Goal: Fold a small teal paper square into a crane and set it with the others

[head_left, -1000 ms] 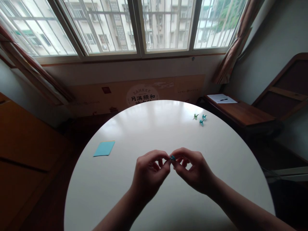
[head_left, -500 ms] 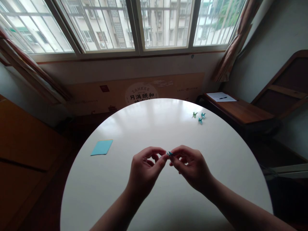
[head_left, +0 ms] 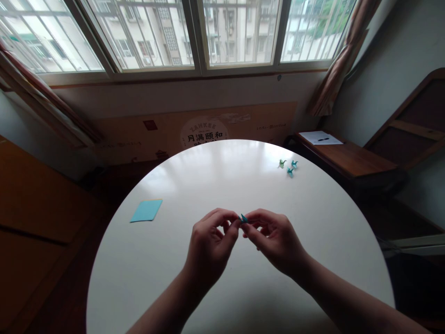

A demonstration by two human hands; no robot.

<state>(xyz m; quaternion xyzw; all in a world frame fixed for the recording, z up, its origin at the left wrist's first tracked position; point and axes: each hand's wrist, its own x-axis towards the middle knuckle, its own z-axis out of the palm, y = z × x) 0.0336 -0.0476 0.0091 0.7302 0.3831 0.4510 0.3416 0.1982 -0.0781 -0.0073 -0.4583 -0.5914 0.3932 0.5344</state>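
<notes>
Over the middle of the round white table (head_left: 174, 269) my left hand (head_left: 210, 248) and my right hand (head_left: 273, 241) meet fingertip to fingertip. Both pinch one tiny teal folded paper piece (head_left: 243, 218), which shows only as a small point between thumbs and forefingers. The other fingers of each hand are curled in. The hands hover a little above the tabletop.
A light blue paper sheet (head_left: 146, 210) lies flat at the table's left. Three small folded paper figures (head_left: 288, 166), green and teal, stand at the far right of the table. A wooden side table (head_left: 351, 157) with a sheet and pen is beyond.
Both hands have drifted slightly up and away from me with the teal piece still pinched. The view has tilted a little; the table items stay put.
</notes>
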